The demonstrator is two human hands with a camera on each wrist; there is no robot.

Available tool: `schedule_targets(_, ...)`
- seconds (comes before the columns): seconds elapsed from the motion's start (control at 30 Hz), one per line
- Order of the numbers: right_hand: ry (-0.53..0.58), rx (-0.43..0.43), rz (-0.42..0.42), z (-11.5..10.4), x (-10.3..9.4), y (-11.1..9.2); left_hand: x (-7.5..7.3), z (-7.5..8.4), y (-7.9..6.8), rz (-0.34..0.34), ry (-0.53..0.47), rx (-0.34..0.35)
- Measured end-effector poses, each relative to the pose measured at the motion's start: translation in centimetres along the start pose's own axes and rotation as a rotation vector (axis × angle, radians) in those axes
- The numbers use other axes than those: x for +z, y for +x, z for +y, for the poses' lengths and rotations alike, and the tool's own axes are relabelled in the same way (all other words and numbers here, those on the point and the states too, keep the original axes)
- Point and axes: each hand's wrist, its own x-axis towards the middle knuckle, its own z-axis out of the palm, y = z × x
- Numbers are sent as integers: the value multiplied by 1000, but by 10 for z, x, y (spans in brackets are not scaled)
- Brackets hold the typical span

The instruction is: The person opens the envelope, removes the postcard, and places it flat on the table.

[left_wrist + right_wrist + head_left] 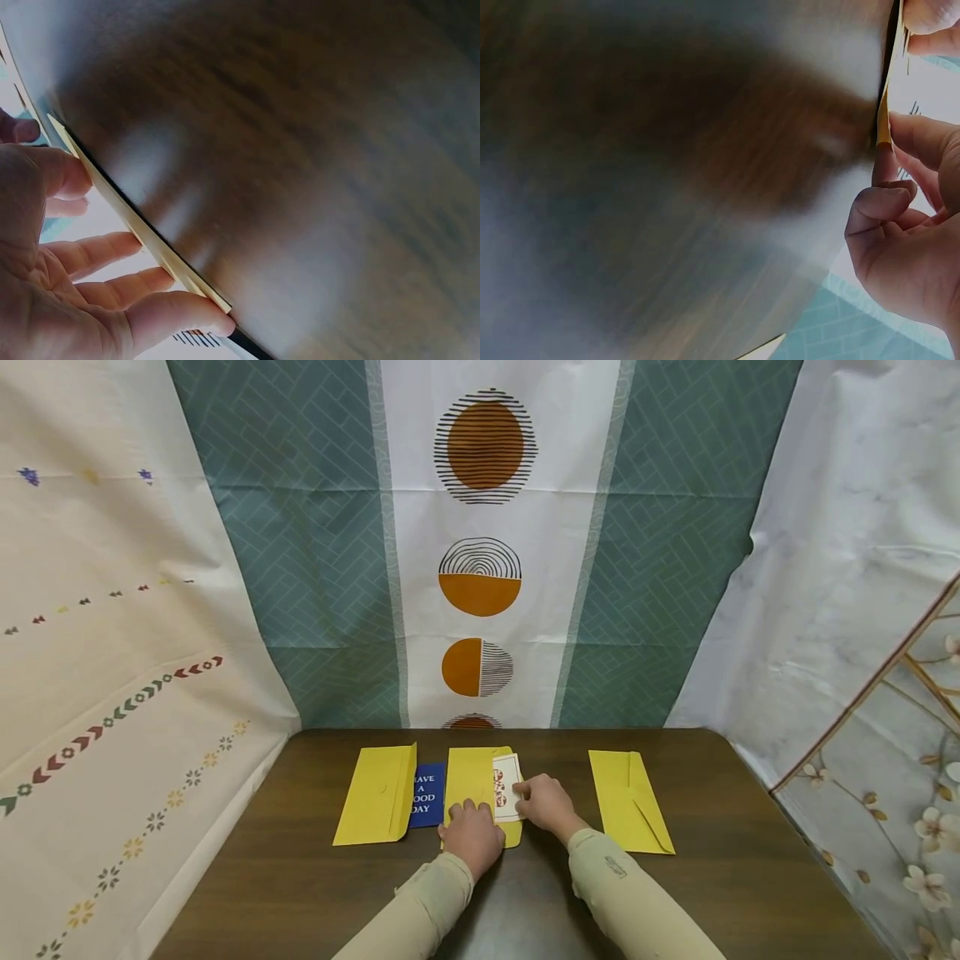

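In the head view, a yellow envelope (467, 772) lies mid-table with its flap side to the right. A white card (507, 770) with a red print sticks out of its right side, its left part hidden by the envelope. My left hand (474, 842) presses on the envelope's near part with spread fingers. At the card's right edge, my right hand (547, 803) pinches it with curled fingers. The left wrist view shows the envelope edge-on (142, 225) under the fingertips.
To the left, another yellow envelope (371, 793) lies beside a blue card (427, 806) with white lettering, partly covered. A third yellow envelope (630, 797) lies at the right. Patterned cloth (322, 568) hangs behind the brown table (262, 877).
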Motion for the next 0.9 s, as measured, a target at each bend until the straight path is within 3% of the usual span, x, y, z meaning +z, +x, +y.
schedule_targets(0.3, 42, 13, 23, 22, -13, -7, 3, 0, -1, 4, 6, -1)
schedule_targets(0.6, -15, 14, 40, 44, -28, -11, -2, 1, -3, -75, 36, 9)
schedule_targets(0.9, -47, 56, 34, 59, -43, -15, -2, 5, -2, -93, 69, 18)
